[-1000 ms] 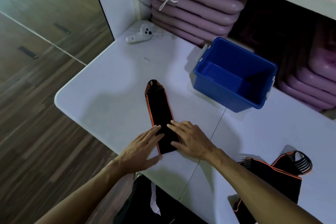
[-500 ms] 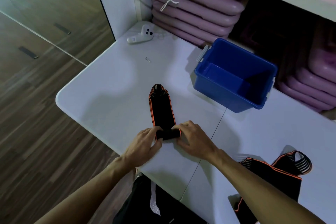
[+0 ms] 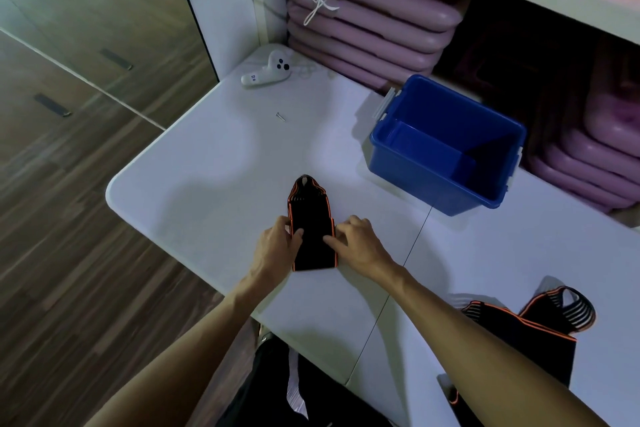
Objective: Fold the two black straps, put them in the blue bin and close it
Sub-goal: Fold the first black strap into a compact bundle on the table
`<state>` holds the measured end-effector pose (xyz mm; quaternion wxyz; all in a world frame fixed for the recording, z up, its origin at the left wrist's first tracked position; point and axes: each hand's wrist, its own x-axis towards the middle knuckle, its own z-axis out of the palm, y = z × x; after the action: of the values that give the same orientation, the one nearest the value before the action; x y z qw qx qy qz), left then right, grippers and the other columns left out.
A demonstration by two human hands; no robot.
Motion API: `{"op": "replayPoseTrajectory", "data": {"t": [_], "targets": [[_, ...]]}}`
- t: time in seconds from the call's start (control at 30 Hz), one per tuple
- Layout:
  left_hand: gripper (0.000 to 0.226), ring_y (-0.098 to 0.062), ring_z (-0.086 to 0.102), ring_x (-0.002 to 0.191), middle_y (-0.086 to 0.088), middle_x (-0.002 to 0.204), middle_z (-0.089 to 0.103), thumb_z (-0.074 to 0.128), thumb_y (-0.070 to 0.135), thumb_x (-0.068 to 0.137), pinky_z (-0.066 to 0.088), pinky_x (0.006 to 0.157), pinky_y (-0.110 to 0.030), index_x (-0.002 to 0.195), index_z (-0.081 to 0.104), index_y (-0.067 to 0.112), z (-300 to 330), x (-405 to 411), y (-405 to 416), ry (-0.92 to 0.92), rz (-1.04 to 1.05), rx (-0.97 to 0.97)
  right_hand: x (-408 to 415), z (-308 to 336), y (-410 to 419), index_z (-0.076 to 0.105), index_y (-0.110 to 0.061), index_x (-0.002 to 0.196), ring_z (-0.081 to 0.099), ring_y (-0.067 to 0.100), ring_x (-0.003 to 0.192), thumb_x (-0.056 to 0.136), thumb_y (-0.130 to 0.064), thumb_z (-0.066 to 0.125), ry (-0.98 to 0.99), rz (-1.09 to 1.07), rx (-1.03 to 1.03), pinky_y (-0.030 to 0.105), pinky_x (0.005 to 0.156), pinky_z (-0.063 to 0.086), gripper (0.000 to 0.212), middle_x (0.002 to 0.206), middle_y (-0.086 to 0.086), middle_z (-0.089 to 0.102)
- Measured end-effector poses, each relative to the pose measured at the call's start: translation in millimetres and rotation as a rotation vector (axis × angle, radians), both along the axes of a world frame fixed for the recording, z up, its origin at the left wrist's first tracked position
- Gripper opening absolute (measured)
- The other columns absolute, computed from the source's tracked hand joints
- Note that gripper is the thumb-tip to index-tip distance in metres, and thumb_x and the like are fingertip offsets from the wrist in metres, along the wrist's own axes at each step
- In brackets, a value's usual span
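Note:
A black strap with orange edging [image 3: 311,218] lies folded over on the white table [image 3: 207,166]. My left hand [image 3: 277,246] pinches its left edge and my right hand [image 3: 356,243] pinches its right edge, thumbs on the folded layer. The second black strap [image 3: 526,333] lies loose and unfolded at the table's right front, partly behind my right forearm. The blue bin [image 3: 443,149] stands open and empty behind the hands to the right, with white latches on its ends. No lid is in view.
A white handheld controller [image 3: 266,73] and a small screw [image 3: 280,117] lie at the table's far left. Stacked purple step platforms [image 3: 367,28] fill the shelf behind the bin. The table's rounded left corner drops to wooden floor [image 3: 69,184].
The near end of the strap has been lifted and folded forward over itself, so the strap is now shorter and doubled. Both hands moved from pressing flat to gripping its sides.

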<state>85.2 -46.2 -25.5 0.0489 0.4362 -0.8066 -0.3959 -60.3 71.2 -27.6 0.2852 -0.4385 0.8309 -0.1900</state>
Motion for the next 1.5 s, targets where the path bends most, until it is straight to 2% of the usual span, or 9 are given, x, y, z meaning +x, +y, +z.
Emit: {"op": "replayPoseTrajectory", "data": {"t": [0.13, 0.3, 0.47, 0.63, 0.83, 0.93, 1.13, 1.3, 1.5], "targets": [[0.028, -0.034, 0.058, 0.061, -0.009, 0.065, 0.057, 0.050, 0.023, 0.095, 0.033, 0.054, -0.033, 0.117, 0.046, 0.007, -4.4, 4.9, 4.0, 0.007, -0.067, -0.139, 2.8, 1.7, 1.2, 0.060, -0.014, 0.096, 0.050, 0.022, 0.095, 0.091, -0.047, 0.061, 0.078, -0.022, -0.022, 0.037, 0.075, 0.053, 0.033, 0.098, 0.003, 0.058], [0.036, -0.029, 0.055, 0.093, -0.010, 0.108, 0.052, 0.053, 0.021, 0.094, 0.049, 0.073, -0.040, 0.129, 0.044, 0.016, 2.2, 12.4, 6.9, 0.061, -0.178, -0.266, 4.4, 4.9, 3.1, 0.048, -0.026, 0.127, 0.052, 0.025, 0.100, 0.089, -0.042, 0.065, 0.192, 0.050, -0.123, 0.040, 0.079, 0.053, 0.044, 0.117, 0.003, 0.056], [0.030, -0.029, 0.050, 0.115, -0.010, 0.134, 0.052, 0.058, 0.022, 0.091, 0.053, 0.081, -0.039, 0.121, 0.060, 0.018, -9.2, 35.3, -3.9, 0.029, -0.441, -0.631, 2.3, 3.3, 6.6, 0.058, -0.025, 0.128, 0.053, 0.029, 0.108, 0.092, -0.027, 0.063, 0.296, 0.280, -0.204, 0.044, 0.081, 0.054, 0.036, 0.138, 0.005, 0.047], [0.068, -0.025, 0.037, 0.137, -0.007, 0.154, 0.033, 0.041, 0.060, 0.090, 0.042, 0.103, -0.040, 0.143, 0.040, 0.017, -11.9, 54.1, -5.4, -0.088, -0.644, -0.571, -6.3, -1.4, 28.4, 0.032, -0.022, 0.151, 0.038, 0.021, 0.130, 0.086, -0.067, 0.050, 0.330, 0.529, -0.075, 0.038, 0.094, 0.044, 0.080, 0.161, 0.000, 0.021], [0.070, -0.026, 0.048, 0.125, -0.012, 0.147, 0.042, 0.046, 0.053, 0.086, 0.048, 0.097, -0.038, 0.141, 0.041, 0.009, -9.1, 48.8, -1.3, -0.090, -0.657, -0.596, -1.8, -0.3, 27.6, 0.031, -0.018, 0.150, 0.047, 0.023, 0.123, 0.087, -0.043, 0.058, 0.337, 0.526, -0.107, 0.037, 0.092, 0.047, 0.072, 0.159, 0.005, 0.028], [0.061, -0.021, 0.051, 0.122, -0.003, 0.140, 0.052, 0.045, 0.047, 0.089, 0.043, 0.099, -0.035, 0.139, 0.043, 0.013, -4.5, 47.2, -1.5, -0.009, -0.587, -0.496, -1.7, 8.1, 25.8, 0.034, -0.021, 0.148, 0.048, 0.020, 0.122, 0.087, -0.038, 0.056, 0.204, 0.448, -0.133, 0.035, 0.096, 0.045, 0.066, 0.151, 0.001, 0.042], [0.042, -0.023, 0.056, 0.075, 0.001, 0.072, 0.061, 0.031, 0.050, 0.093, 0.042, 0.069, -0.038, 0.091, 0.055, 0.015, 12.7, 20.3, -17.6, 0.095, -0.325, -0.178, 1.1, 25.4, 4.8, 0.051, -0.023, 0.119, 0.053, 0.017, 0.089, 0.098, -0.040, 0.047, -0.109, 0.092, -0.100, 0.036, 0.080, 0.051, 0.028, 0.098, 0.004, 0.055], [0.051, -0.024, 0.054, 0.082, -0.006, 0.089, 0.055, 0.035, 0.054, 0.090, 0.046, 0.078, -0.038, 0.082, 0.057, 0.009, 6.2, -3.3, -25.9, 0.020, -0.131, 0.009, -1.0, 13.9, -14.0, 0.058, -0.010, 0.113, 0.050, 0.017, 0.105, 0.096, -0.035, 0.055, -0.180, -0.104, -0.132, 0.025, 0.088, 0.047, 0.031, 0.115, 0.003, 0.051], [0.036, -0.021, 0.059, 0.090, -0.008, 0.104, 0.060, 0.060, 0.015, 0.089, 0.044, 0.068, -0.019, 0.121, 0.046, 0.006, 10.6, -17.4, -36.1, 0.095, -0.030, 0.254, -8.2, 20.7, -20.3, 0.049, -0.016, 0.126, 0.060, 0.012, 0.087, 0.087, -0.019, 0.070, -0.356, -0.140, -0.126, 0.011, 0.067, 0.048, 0.044, 0.104, -0.001, 0.061]]}}
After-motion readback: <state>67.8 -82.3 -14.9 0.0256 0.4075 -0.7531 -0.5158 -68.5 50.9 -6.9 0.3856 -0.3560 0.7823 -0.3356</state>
